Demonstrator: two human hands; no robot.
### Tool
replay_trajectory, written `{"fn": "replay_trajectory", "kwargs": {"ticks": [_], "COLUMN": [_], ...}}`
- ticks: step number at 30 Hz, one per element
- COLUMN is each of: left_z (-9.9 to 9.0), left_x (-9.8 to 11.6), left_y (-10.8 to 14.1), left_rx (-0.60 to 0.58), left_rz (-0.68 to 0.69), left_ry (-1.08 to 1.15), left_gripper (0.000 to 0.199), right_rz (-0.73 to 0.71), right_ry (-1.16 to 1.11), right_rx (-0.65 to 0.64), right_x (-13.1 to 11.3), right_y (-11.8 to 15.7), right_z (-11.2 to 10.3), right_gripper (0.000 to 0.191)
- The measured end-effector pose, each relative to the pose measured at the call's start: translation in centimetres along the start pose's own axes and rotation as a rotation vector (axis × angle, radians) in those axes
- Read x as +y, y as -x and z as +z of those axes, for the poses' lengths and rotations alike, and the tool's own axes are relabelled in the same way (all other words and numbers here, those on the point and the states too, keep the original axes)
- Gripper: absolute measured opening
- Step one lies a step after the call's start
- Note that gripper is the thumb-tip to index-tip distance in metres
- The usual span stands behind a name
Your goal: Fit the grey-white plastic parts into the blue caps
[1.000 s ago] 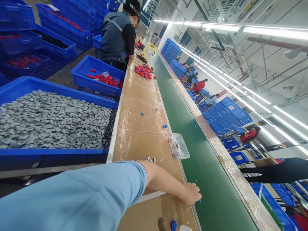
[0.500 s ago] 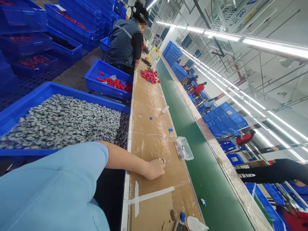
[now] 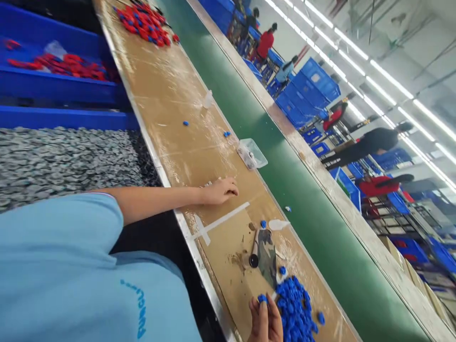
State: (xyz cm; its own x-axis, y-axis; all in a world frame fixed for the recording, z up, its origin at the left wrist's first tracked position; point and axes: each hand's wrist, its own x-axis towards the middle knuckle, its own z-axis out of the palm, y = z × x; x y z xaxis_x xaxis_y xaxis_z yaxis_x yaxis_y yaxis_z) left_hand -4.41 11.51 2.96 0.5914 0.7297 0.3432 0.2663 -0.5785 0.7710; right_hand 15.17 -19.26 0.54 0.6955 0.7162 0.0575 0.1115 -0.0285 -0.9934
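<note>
My left hand (image 3: pixel 221 191) rests on the brown bench (image 3: pixel 171 95) with its fingers curled together, beside a few small grey pieces partly hidden behind it; what it holds, if anything, cannot be made out. Low in the view, my right hand (image 3: pixel 265 320) pinches a small blue piece (image 3: pixel 262 298) between its fingertips. Just right of that hand is a heap of blue pieces (image 3: pixel 295 308). Above it lie a camouflage-patterned cloth (image 3: pixel 266 254) and a round black cap (image 3: pixel 253 261).
A blue bin of grey pieces (image 3: pixel 64 161) stands left of the bench, with red pieces (image 3: pixel 71 65) in another bin beyond. A clear container (image 3: pixel 252 154) sits at the bench edge beside the green conveyor (image 3: pixel 285 171). Red-and-blue pieces (image 3: pixel 146 23) are heaped farther up.
The view has swung right and down, bringing my right hand and the blue heap into sight. The co-worker at the upper left is out of view.
</note>
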Motion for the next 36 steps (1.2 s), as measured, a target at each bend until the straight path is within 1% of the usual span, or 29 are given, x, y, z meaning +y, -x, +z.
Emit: {"fn": "replay_trajectory", "kwargs": {"ticks": [1,2,4,5,7,9,11,14,18,20,22,24,27,31,33,36], "left_z": [0.3,0.7,1.7,2.3,3.2,4.0,4.6,5.3,6.1,6.6,7.1,7.5,8.0,8.4,8.5,8.6], "left_x": [0.4,0.9,2.1,2.6,3.6,4.2,4.6,4.8,5.1,5.4,5.8,5.9,5.8,5.1,4.9,4.8], "left_y": [0.3,0.7,1.9,2.5,3.8,4.8,5.4,5.7,5.9,6.0,6.1,6.2,6.3,6.5,6.6,6.8], "left_rx": [-0.019,-0.052,-0.140,-0.178,-0.217,-0.235,-0.264,-0.322,-0.414,-0.426,-0.447,-0.478,-0.510,-0.466,-0.472,-0.483], "left_rz": [-0.050,-0.115,-0.266,-0.331,-0.441,-0.522,-0.567,-0.593,-0.564,-0.547,-0.549,-0.553,-0.527,-0.458,-0.457,-0.459], "left_ry": [0.174,0.376,0.776,0.925,1.136,1.242,1.277,1.241,1.104,1.105,1.157,1.194,1.147,1.031,1.055,1.144], "left_gripper": [0.011,0.009,0.020,0.026,0.035,0.040,0.040,0.037,0.029,0.028,0.028,0.027,0.028,0.032,0.035,0.035], "right_rz": [0.028,0.054,0.087,0.100,0.120,0.146,0.174,0.196,0.187,0.176,0.157,0.125,0.064,-0.015,-0.065,-0.178], "right_ry": [-0.024,-0.045,-0.065,-0.068,-0.084,-0.119,-0.143,-0.137,-0.068,-0.017,0.058,0.149,0.300,0.519,0.598,0.695], "right_rx": [0.053,0.088,0.083,0.063,0.054,0.076,0.103,0.131,0.163,0.163,0.166,0.181,0.166,0.117,0.110,0.105], "right_x": [0.6,1.0,1.3,1.2,0.5,-0.4,-1.2,-1.7,-2.0,-2.3,-2.8,-3.1,-3.3,-3.3,-3.3,-3.4], "right_y": [-0.4,-0.8,-1.1,-1.1,-0.8,-0.4,-0.3,-0.4,-0.7,-1.0,-1.4,-1.9,-2.6,-3.3,-3.5,-3.8], "right_z": [-0.1,-0.1,0.1,0.3,0.9,1.8,2.5,3.3,3.7,3.9,4.1,4.2,4.2,4.0,4.0,4.0], "right_gripper": [0.031,0.031,0.030,0.029,0.029,0.029,0.030,0.031,0.034,0.035,0.036,0.039,0.038,0.034,0.033,0.031]}}
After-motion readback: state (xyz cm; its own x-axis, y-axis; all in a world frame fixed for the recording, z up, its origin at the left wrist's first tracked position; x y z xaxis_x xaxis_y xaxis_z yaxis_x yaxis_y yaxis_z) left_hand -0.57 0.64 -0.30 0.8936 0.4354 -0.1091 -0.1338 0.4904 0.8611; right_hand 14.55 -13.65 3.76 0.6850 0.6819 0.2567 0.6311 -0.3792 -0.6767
